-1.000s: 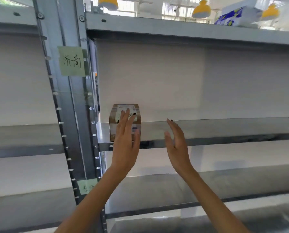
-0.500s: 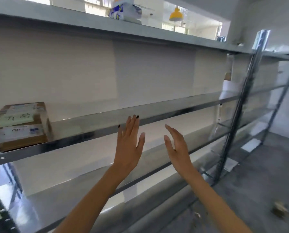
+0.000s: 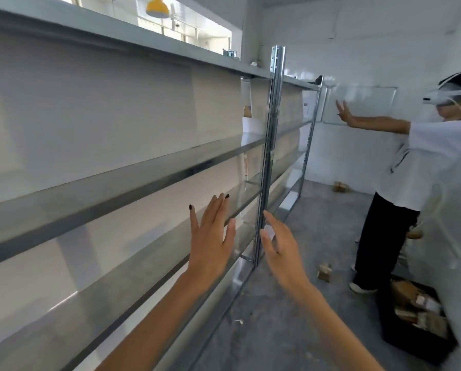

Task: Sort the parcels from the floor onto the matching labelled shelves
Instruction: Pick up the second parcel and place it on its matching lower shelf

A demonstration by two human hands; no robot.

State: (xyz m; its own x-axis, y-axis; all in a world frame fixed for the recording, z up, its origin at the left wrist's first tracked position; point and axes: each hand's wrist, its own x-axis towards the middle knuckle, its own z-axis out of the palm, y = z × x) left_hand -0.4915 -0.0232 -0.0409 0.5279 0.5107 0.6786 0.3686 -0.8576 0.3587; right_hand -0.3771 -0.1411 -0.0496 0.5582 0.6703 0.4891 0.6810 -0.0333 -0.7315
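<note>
Holding both arms out ahead of me, I have my left hand raised in front of the metal shelves. Its back is toward me, the fingers are straight and close together, and the dark-painted nails point up. It grips nothing; I cannot tell whether the fingertips touch the shelf edge behind them. My right hand is just beside it, turned edge-on with the palm facing left, fingers straight and the thumb apart. It too is released, with nothing in it. The two hands are near each other but apart, and the shelving's upright post shows in the gap between them.

The shelves run along my left side in several tiers, with a white board behind them. A yellow lamp hangs above the top tier.

The parcels are all off to my right. A small brown parcel sits on the grey floor, right of my right hand and near the feet of another person. A second parcel lies on the floor farther back, close to the far white wall. More parcels are heaped in a black crate at the lower right, beside that person's shoes. That person stands side-on to me in a white shirt and dark trousers, wearing a white headset, with one arm stretched forward and its hand flat, fingers spread.
</note>
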